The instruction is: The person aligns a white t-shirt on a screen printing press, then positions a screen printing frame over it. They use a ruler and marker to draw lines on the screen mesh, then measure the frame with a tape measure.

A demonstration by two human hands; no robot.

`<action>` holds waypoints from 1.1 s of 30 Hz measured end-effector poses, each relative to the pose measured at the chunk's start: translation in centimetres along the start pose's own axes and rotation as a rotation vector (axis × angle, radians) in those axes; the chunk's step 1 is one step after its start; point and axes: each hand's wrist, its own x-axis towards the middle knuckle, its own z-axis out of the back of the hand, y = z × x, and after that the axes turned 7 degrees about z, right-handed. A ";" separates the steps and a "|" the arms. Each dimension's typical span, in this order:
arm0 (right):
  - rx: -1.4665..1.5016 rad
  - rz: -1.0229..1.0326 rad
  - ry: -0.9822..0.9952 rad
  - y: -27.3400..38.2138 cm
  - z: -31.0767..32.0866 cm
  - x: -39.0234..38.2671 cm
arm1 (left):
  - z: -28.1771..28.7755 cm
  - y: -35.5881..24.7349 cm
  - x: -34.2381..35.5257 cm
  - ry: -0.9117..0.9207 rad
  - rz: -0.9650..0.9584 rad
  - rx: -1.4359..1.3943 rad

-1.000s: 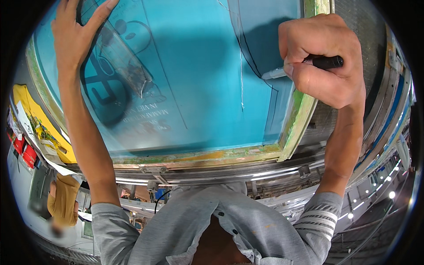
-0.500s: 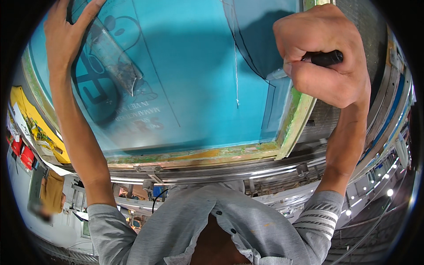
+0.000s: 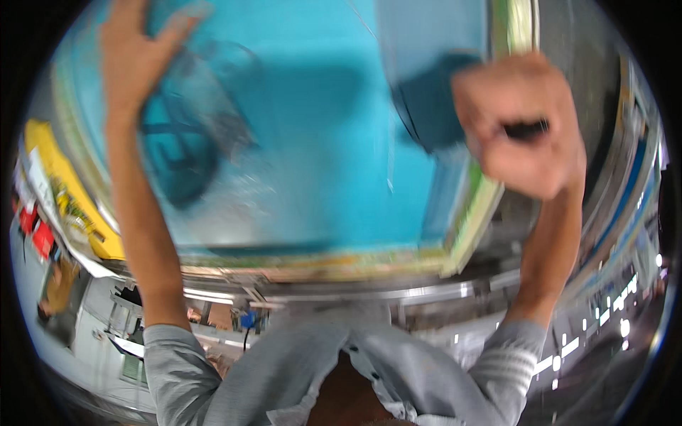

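The frame is motion-blurred. A turquoise printing screen (image 3: 312, 142) in a pale green frame (image 3: 474, 214) lies before me, with faint dark drawings and lettering at left and a thin dark line at right. My left hand (image 3: 138, 53) rests on the screen's upper left, fingers spread, over or beside a long translucent item (image 3: 217, 106) that I cannot make out. My right hand (image 3: 515, 124) is closed on a dark marker (image 3: 524, 129) at the screen's right edge; the marker's tip cannot be made out.
A yellow sheet (image 3: 106, 240) with papers and red items (image 3: 41, 238) lies beyond the screen's left side. A metal rail (image 3: 426, 291) runs along the near edge, and curved rails (image 3: 618, 195) lie at the right. A person in tan (image 3: 60, 284) is at the lower left.
The view has shifted slightly and blurred, so screen and hands sit lower in the picture. My right hand, still holding the marker, has come somewhat nearer me. My left hand stays spread at upper left.
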 end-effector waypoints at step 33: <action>0.521 -0.352 -1.157 0.2 -5.0 11.7 | -1.1 0.9 -0.3 -0.178 0.070 -0.432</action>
